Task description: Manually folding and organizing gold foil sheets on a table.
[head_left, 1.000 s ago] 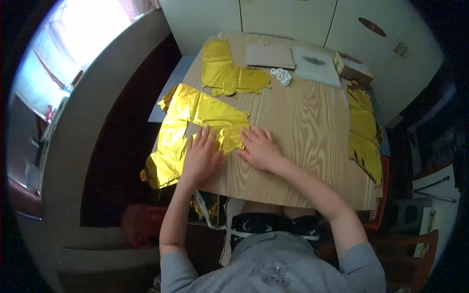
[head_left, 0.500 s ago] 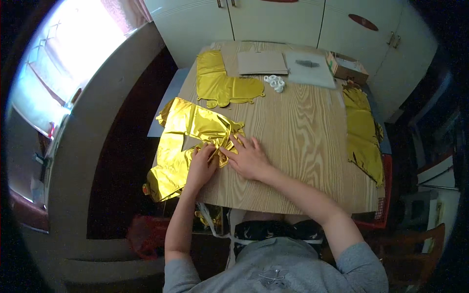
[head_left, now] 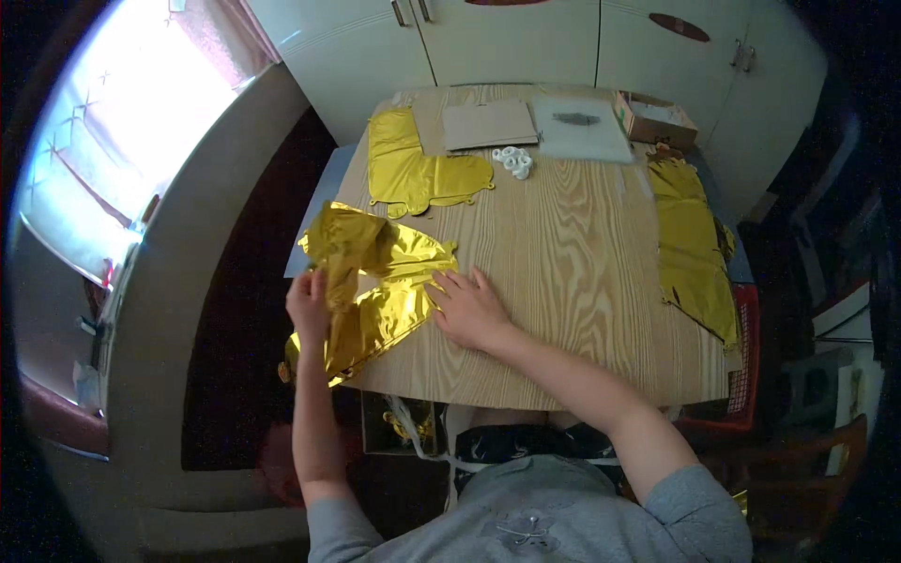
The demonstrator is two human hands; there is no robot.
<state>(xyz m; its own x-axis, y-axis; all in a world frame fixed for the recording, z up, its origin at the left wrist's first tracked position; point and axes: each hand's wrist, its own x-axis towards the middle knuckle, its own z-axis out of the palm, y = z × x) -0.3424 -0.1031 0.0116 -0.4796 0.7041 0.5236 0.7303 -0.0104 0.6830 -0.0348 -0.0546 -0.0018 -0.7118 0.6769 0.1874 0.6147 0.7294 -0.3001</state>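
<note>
A shiny gold foil balloon (head_left: 399, 308), flat and without air, lies partly raised at the table's left edge. My left hand (head_left: 308, 306) is closed on its left side and holds that part up, so the foil folds over itself. My right hand (head_left: 469, 308) lies with fingers spread at the balloon's right end, its fingertips on or beside the foil. A second flat gold foil balloon (head_left: 410, 169), bent like an L, rests farther back on the left. More gold foil balloons (head_left: 690, 239) lie along the right edge, their lower end overhanging it.
On the wood-grain table (head_left: 572, 281) are a grey-brown cardboard piece (head_left: 490, 126), a clear plastic sheet (head_left: 587, 141), several white rings (head_left: 512, 161) and a cardboard box (head_left: 657, 122). A red basket (head_left: 744, 375) stands under the right edge; a box with gold scraps (head_left: 399, 424) sits below the front.
My left hand has moved left from the balloon's middle and lifted its left part, which now folds over. My right hand has stayed near the right end, its fingers flatter.
</note>
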